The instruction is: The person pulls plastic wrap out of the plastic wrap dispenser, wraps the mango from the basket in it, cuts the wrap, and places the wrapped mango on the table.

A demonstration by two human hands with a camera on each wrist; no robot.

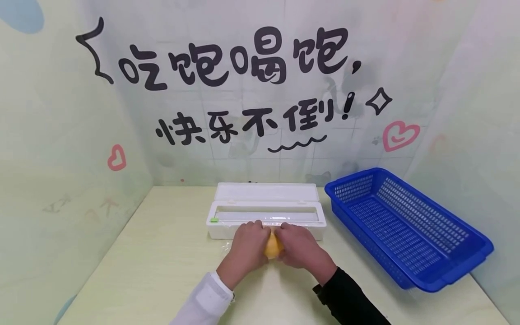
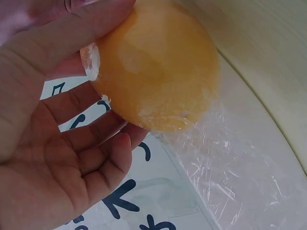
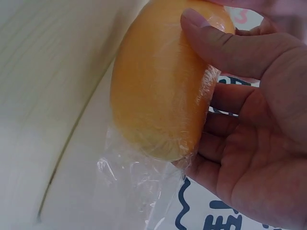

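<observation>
Both hands meet around a smooth yellow-orange oval thing (image 1: 273, 246) in front of the white box. Clear cling film (image 3: 132, 175) covers its surface in the right wrist view, and a loose tail of film trails off one end. My left hand (image 1: 248, 248) holds one side between thumb and fingers; the left wrist view shows the thumb over its surface and the other fingers curled at its edge. On the opposite side, my right hand (image 1: 299, 246) grips it, thumb pressed on the film and fingers behind. Wrinkled film (image 2: 218, 165) also hangs beside it in the left wrist view.
Behind the hands is a white cling film dispenser box (image 1: 266, 192), its lid raised, with a small green slider (image 1: 214, 220) at the left of its front edge. A blue plastic basket (image 1: 367, 239) stands at the right on the pale wooden table (image 1: 162, 253).
</observation>
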